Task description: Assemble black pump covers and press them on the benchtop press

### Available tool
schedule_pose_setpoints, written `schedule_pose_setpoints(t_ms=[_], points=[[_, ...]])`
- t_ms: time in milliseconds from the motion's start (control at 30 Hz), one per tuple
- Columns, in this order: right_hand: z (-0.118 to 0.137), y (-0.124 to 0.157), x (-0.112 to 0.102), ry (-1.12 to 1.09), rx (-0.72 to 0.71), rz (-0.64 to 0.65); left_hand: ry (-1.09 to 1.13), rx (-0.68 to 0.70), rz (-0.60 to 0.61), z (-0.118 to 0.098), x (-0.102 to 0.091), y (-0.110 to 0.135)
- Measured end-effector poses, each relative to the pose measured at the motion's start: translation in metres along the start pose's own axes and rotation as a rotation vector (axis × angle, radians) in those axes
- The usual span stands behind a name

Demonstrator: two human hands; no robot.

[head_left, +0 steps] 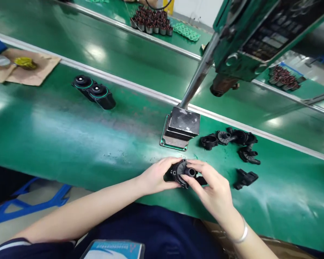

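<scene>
Between my two hands, close to the front edge of the green bench, is a black plastic pump housing (182,174) with a round flange and a short tube pointing up. My left hand (158,175) is closed round its left side. From the right, the thumb and fingers of my right hand (212,181) grip the part beside the tube. Its underside is hidden by my fingers. Several similar black housings (223,137) lie to the right of the press, with another black part (245,178) nearer to me.
A press with a metal column (198,72) and square base block (184,121) rises just beyond my hands; its green head (240,39) overhangs the right. Two black cylinders with green rings (104,95) stand at left. Cardboard (44,66) lies farther left. A metal rail (129,86) crosses behind.
</scene>
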State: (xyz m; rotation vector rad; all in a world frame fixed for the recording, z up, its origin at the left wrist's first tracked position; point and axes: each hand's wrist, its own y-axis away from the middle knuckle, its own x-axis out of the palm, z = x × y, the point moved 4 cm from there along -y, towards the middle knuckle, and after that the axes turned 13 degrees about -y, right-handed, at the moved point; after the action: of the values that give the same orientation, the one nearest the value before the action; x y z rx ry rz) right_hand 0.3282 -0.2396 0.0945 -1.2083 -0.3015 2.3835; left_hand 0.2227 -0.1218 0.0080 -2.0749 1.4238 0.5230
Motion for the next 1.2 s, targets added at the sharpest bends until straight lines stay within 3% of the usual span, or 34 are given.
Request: schedule_pose_setpoints(t_ms=[267,1200], points=[[0.0021,0.0058,0.0031,0.046,0.006,0.025,-0.009,0.101,-0.040,0.0014,0.0038,0.0010],[0.0013,0.0067,0.0070,0.019,-0.003,0.042,0.016,0.132,-0.004,-0.0016,0.0007,0.0017]])
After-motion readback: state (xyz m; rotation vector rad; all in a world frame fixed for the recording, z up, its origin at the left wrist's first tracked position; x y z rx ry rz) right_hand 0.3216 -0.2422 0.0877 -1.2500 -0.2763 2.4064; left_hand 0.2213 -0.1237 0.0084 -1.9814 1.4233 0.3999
